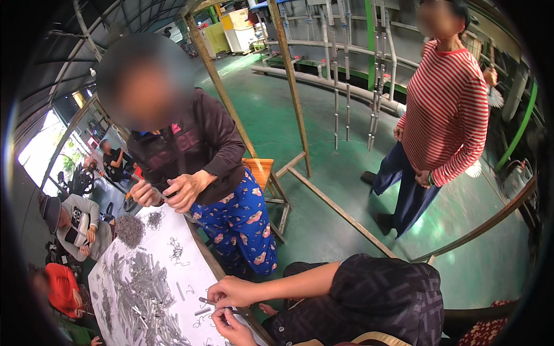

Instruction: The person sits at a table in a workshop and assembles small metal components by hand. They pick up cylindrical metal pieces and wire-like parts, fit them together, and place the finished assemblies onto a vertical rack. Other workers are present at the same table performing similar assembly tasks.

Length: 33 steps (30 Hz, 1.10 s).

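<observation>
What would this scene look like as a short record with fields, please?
Right hand: pinching a small grey strip
Left hand: close by, seemingly touching a small dark piece; grip unclear
Table: white top with loose grey strips and a rounded heap of small dark pieces
Beside the table: person in a dark jacket
Standing farther right: person in a red-and-white striped top
Floor: green

Workshop around a parts table

A workshop or small factory: green floor (329, 173), long pipe (277, 71) by the wall, dark ribbed roof (63, 34), white table (193, 274) strewn with small grey parts (144, 291) toward its left edge.
</observation>
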### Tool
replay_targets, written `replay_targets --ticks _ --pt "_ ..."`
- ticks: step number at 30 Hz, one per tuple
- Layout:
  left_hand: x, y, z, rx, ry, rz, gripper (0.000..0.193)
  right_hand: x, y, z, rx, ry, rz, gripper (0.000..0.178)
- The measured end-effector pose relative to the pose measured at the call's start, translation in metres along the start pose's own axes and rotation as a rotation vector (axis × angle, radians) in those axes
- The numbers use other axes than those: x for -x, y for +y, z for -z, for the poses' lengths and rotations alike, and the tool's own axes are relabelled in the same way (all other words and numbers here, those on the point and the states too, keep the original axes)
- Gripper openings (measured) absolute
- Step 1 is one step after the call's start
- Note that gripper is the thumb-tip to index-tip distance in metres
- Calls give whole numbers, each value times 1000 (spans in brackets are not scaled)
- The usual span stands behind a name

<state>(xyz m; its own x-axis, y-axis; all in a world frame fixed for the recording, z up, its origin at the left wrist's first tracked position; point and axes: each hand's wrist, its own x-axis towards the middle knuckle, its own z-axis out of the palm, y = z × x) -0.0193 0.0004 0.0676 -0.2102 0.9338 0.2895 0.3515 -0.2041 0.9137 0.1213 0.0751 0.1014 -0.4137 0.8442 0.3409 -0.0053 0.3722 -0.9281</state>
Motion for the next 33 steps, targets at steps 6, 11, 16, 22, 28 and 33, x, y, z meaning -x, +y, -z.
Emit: replay_targets --ticks 6,11,16,22,28,33 --pt "2 -13 -5 70 -6 -45 9 2 2 -2 6 8 -5 20" --pt "3 -15 -10 46 11 -41 9 4 -2 5 82 -20 14 20" --pt "5 -11 -11 76 -4 -25 6 6 1 7 104 -32 40 22" --pt "2 -3 -12 172 57 27 20 4 -3 9 155 46 81 21" --pt "-10 -28 47 -119 248 30 10 4 -5 26 135 98 60 20" --pt "-4 -69 116 -434 425 198 11 2 -5 33 118 125 35 18"
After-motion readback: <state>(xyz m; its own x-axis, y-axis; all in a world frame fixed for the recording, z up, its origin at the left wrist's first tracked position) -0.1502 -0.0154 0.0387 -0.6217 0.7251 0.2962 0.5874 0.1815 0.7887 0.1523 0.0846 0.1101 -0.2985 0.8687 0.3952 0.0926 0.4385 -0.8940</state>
